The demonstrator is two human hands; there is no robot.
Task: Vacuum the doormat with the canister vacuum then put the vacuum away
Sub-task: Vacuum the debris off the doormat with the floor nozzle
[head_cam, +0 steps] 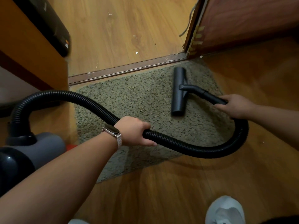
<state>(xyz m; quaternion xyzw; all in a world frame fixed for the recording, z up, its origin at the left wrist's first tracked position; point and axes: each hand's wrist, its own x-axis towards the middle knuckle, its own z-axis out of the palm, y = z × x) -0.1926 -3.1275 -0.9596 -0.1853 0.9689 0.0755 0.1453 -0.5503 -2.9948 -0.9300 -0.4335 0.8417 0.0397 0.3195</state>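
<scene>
Because the hose would otherwise drag across the pile and fight each stroke, the left hand [135, 131], wearing a watch [111, 129], is wrapped around the ribbed hose [186, 147] near the middle of its run, holding that stretch up just off the doormat [137, 101]. Nearest the viewer, at about five o'clock, a pale shoe [225, 209] stands on the wooden floor [161, 191], clear of the work. At about nine o'clock sits the grey vacuum [40, 147], beside the mat's left edge, its hose arching up and over toward the left hand; parked there, it probably leaves enough slack to reach the whole mat. From that hand the hose loops out toward four o'clock and curls back up to the right hand [233, 107], at about three o'clock, which is clenched on the rigid tube just behind the floor head [178, 91]. That short grip likely gives close control for steering. The head lies flat on the mat's far right part, at about one o'clock, its bar set across the direction of the tube. Beyond it run the door sill [126, 70] and an open door [242, 25] at one o'clock, with pale scraps on the boards past the sill. The cleaning seems underway, with storage not yet begun.
</scene>
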